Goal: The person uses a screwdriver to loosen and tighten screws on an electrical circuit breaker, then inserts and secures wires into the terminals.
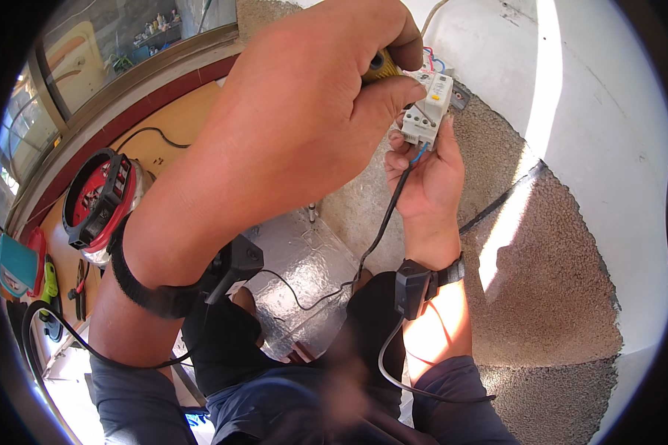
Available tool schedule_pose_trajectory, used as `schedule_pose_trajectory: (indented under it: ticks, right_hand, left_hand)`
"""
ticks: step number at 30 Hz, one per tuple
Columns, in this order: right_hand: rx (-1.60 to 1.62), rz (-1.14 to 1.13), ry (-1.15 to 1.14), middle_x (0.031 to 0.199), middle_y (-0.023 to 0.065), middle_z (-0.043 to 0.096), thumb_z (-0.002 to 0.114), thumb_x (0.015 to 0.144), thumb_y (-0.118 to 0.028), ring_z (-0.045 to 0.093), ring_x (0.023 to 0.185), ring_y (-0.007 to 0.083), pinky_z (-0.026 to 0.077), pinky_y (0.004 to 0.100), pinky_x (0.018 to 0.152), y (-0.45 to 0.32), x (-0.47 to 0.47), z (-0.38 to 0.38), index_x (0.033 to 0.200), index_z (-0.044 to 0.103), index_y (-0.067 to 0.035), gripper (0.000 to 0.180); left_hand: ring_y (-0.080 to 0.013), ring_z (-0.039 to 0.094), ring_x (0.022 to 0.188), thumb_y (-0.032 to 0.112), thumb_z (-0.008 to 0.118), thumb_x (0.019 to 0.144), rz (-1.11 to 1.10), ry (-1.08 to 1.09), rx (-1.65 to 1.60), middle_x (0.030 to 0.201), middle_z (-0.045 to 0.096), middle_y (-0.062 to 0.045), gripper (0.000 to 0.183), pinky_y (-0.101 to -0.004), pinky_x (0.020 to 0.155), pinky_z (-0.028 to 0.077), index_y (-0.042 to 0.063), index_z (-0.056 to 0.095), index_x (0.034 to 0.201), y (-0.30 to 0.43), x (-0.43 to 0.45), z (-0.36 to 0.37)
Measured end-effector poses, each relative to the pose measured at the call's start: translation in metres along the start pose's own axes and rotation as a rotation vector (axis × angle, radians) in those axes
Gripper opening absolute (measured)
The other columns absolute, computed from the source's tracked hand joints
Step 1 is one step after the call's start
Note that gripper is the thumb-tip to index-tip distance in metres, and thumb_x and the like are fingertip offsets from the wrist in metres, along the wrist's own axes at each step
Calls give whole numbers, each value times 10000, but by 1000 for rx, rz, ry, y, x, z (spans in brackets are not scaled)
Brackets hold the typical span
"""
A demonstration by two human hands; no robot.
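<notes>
My left hand [312, 105], back towards the camera, grips a screwdriver's yellow-and-black handle [384, 68] between thumb and fingers. The thin metal shaft slants down to a terminal opening on a white circuit breaker [426, 105]. My right hand [431, 178], palm up, holds the breaker's lower end, with the thumb at its right side. A blue wire [420, 153] runs from the breaker's bottom into a black-sheathed cable [390, 208], which hangs towards my legs. Red and blue wires [434, 58] show at the breaker's top. Part of the handle is hidden by my fingers.
The breaker is by a white wall [590, 111] with rough brown stone-like facing [540, 250]. On a wooden surface [167, 119] at left are a red-and-black round container [97, 197], pliers [81, 292] and a green power tool [49, 286]. A window frame [145, 72] stands behind; foil-like sheeting [306, 267] lies below.
</notes>
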State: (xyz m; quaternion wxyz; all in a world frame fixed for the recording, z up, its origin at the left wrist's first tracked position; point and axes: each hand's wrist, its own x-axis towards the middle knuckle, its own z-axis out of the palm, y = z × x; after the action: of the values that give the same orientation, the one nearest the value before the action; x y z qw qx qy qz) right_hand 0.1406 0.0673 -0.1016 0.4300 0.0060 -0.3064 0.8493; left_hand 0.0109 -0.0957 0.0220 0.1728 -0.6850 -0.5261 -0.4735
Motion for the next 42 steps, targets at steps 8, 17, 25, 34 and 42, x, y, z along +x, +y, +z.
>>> schedule_pose_trajectory:
  ticks: [8, 17, 25, 34, 42]
  right_hand:
    - [-3, -14, -4, 1007, 62, 734, 425, 1106, -466, 688, 795, 232, 472, 302, 572, 1, 0, 1, 1299, 619, -96, 460]
    - [25, -7, 27, 998, 65, 739, 440, 1104, -459, 688, 796, 237, 468, 304, 569, 4, 2, 0, 1269, 630, -94, 444]
    - [69, -5, -27, 995, 76, 734, 455, 1100, -458, 689, 788, 234, 472, 300, 562, 2, 0, 0, 1257, 635, -85, 443]
    - [80, 16, -13, 1035, 99, 709, 453, 1103, -430, 685, 817, 220, 489, 281, 570, -2, -2, 6, 1250, 627, -66, 429]
    - [177, 127, 19, 1045, 117, 690, 435, 1111, -434, 692, 847, 230, 504, 289, 597, -11, -1, 27, 1277, 600, -40, 458]
  left_hand:
    - [-226, 656, 852, 32, 675, 943, 87, -104, 40, 936, 677, -124, 231, -348, 746, 522, -35, 604, 1151, 10, 21, -4]
    - [-320, 658, 818, 52, 625, 962, 176, -420, 78, 865, 653, -187, 253, -411, 725, 514, -74, 558, 1171, 30, 54, -25]
    - [-379, 646, 805, 45, 579, 977, -310, -591, -74, 858, 632, -241, 245, -450, 700, 497, -92, 517, 1172, 70, 86, -36]
    - [-360, 622, 750, 46, 600, 957, 314, -428, -21, 867, 619, -251, 312, -436, 674, 493, -126, 509, 1199, 30, 59, -30]
    - [-290, 643, 780, 62, 606, 965, 270, -448, -300, 881, 644, -229, 377, -391, 705, 510, -157, 520, 1260, 18, 78, -30]
